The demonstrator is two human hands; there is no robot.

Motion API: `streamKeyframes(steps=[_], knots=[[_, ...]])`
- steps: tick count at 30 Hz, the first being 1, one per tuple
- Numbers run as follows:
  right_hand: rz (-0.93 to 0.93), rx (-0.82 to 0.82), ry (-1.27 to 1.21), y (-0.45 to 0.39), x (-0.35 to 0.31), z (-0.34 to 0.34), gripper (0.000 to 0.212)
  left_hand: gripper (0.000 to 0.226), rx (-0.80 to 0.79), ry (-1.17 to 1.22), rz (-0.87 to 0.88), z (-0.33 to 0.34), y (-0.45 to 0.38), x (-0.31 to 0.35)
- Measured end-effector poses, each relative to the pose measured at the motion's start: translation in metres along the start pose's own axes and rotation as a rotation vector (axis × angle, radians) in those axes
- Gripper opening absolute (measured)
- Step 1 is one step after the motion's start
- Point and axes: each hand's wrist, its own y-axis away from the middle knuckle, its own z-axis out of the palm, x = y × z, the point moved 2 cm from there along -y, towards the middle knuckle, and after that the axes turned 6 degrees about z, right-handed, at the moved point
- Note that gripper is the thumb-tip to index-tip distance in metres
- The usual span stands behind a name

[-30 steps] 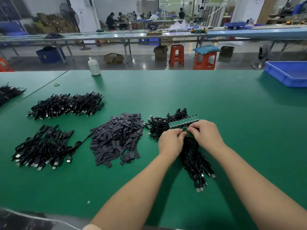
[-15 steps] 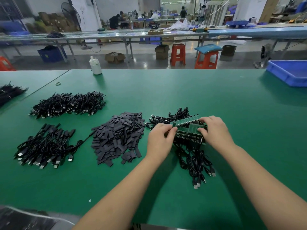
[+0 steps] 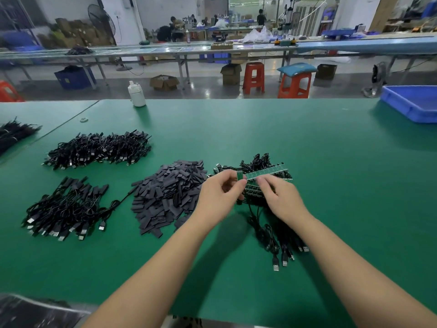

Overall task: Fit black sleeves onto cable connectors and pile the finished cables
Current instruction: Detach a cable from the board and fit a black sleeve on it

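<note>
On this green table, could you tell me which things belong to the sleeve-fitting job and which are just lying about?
Job: sleeve pile; unsleeved cables; green boards; left hand; right hand; finished cables.
Lying about: white bottle; blue tray.

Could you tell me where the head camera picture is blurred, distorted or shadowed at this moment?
Head view: the right hand is motion-smeared at its fingertips, the left hand sharper; wide-angle distortion bows the green table and far benches; both forearms cast soft shadows toward the near edge; the floor beyond shows glare around the orange stools.
</note>
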Motion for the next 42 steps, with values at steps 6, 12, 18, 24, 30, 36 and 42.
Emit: streamKeyframes(steps=[6,12,18,24,30,36,42], knots=[[0.325,-0.4,-0.779,0.024,-0.018,0.052,0.035,0.013,0.029,0.12,-0.219,-0.011,0.007,-0.026],[0.331,-0.369,-0.584,0.03,-0.014,0.077,0.017,0.016,-0.082,0.16,-0.463,-0.034,0.027,-0.072],[0.287,-0.425,-0.392,0.036,-0.013,0.095,0.015,0.017,-0.068,0.007,-0.451,-0.051,0.035,-0.096],[0.45,-0.396,-0.367,0.033,0.006,0.103,0.019,0.018,-0.027,-0.719,-0.311,-0.08,0.034,-0.119],[0.429,-0.371,-0.283,0.042,0.025,0.109,0.027,0.034,-0.159,-1.021,-0.335,-0.091,0.041,-0.147],[0.403,-0.403,-0.252,0.046,0.029,0.114,0.022,0.037,-0.142,-1.021,-0.318,-0.088,0.037,-0.152],[0.401,-0.401,-0.259,0.048,0.031,0.114,0.021,0.036,-0.215,-1.001,-0.238,-0.082,0.034,-0.15]])
